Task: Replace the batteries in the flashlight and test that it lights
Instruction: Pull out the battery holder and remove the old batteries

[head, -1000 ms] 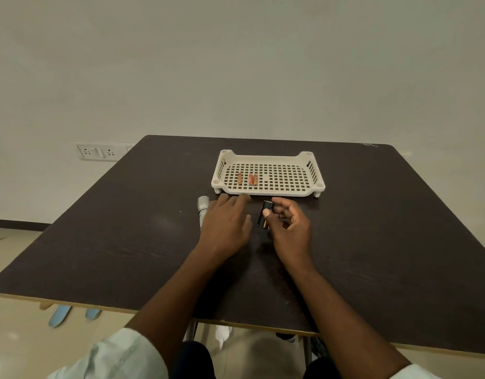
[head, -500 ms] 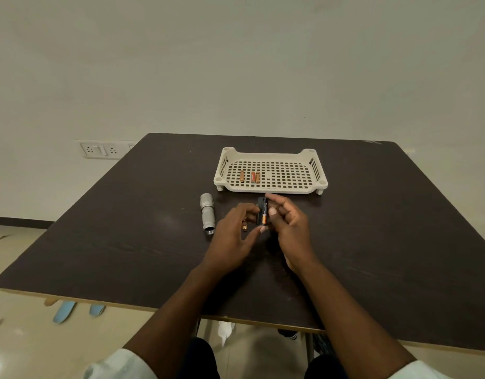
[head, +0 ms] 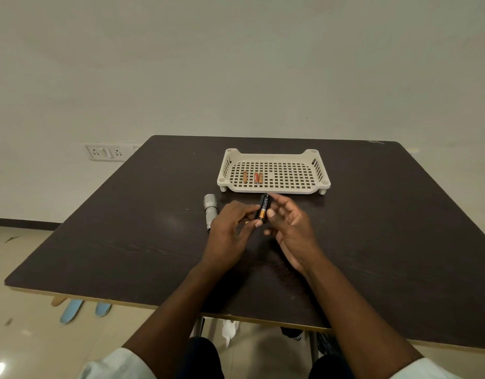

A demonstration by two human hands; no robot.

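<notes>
head view: a dark tabletop [head: 372,242] is seen before a plain wall; a white perforated tray [head: 315,162] keeps three batteries [head: 256,177]. the flashlight body [head: 210,212] lies beside the left hand [head: 230,236]. a small, light, slippery battery holder [head: 263,210] is pinched between both grips, the right hand [head: 293,233] taking its ends, judged best.

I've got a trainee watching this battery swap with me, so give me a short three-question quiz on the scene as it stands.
1. True or false: the flashlight body lies inside the tray.
2. How many batteries lie in the tray?
3. Which hands touch the black battery holder? A) left only B) right only C) both

Key
1. False: it lies on the table, left of the hands.
2. Three batteries.
3. C: the left hand and right hand both hold it.
</notes>
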